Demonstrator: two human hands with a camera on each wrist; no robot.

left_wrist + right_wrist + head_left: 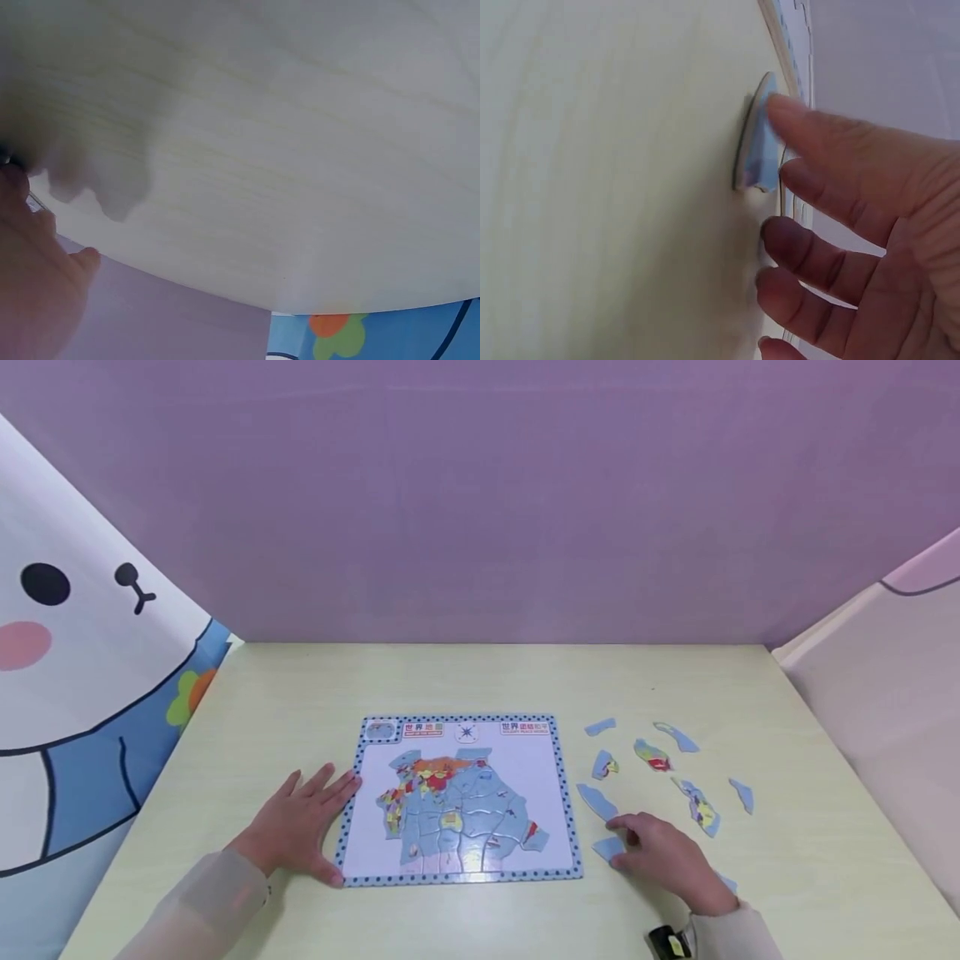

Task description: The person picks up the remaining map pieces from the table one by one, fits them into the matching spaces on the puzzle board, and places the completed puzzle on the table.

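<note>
A world map puzzle board (465, 875) with a dotted blue border lies on the table, its map partly filled with joined pieces. My left hand (300, 822) rests flat at the board's left edge, fingers spread; the left wrist view catches only part of this hand (37, 270). To the right of the board, my right hand (667, 860) has its thumb and index finger at a small blue puzzle piece (606, 847), pinching its right end. In the right wrist view the thumb overlaps this piece (757, 150), and the other fingers are curled. Just beyond the index fingertip lies another blue piece (596, 802).
Several loose pieces lie right of the board, among them a multicoloured one (652, 755), a long one (699, 807) and a plain blue one (742, 795). Another piece (727, 883) is partly hidden by the right wrist. A purple wall (495, 510) stands behind the table (300, 681).
</note>
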